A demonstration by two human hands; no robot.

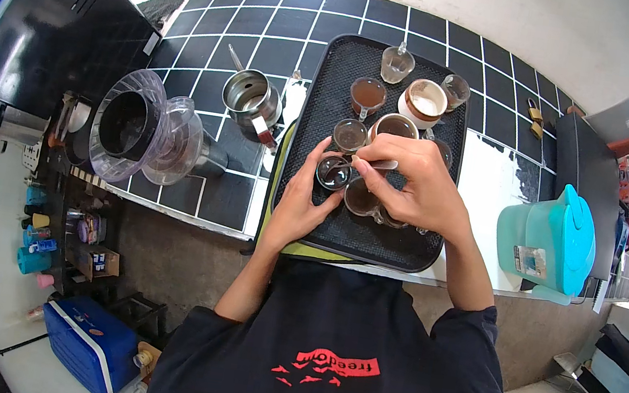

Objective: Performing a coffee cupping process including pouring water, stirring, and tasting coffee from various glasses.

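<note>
A small glass cup of dark liquid [331, 178] stands on a black textured tray [334, 65], close to its left edge. My left hand [298, 198] curls round this cup, with fingers on its far side and the thumb on the near side. In a pinch, my right hand [418, 183] holds a metal spoon [384, 165], its tip reaching over or into the cup; the exact depth is hard to see. Around my hands are more cups: a glass cup [350, 133], a cup of brown liquid [368, 95] and a partly covered cup [360, 199].
At the tray's far end are a clear glass cup [397, 66] and a white-and-brown pot [425, 99]. Left on the black tiles stand a metal pitcher [250, 97] and clear plastic drippers [128, 124]. To the right sits a turquoise water jug [548, 239]; a padlock [535, 118] lies beyond it.
</note>
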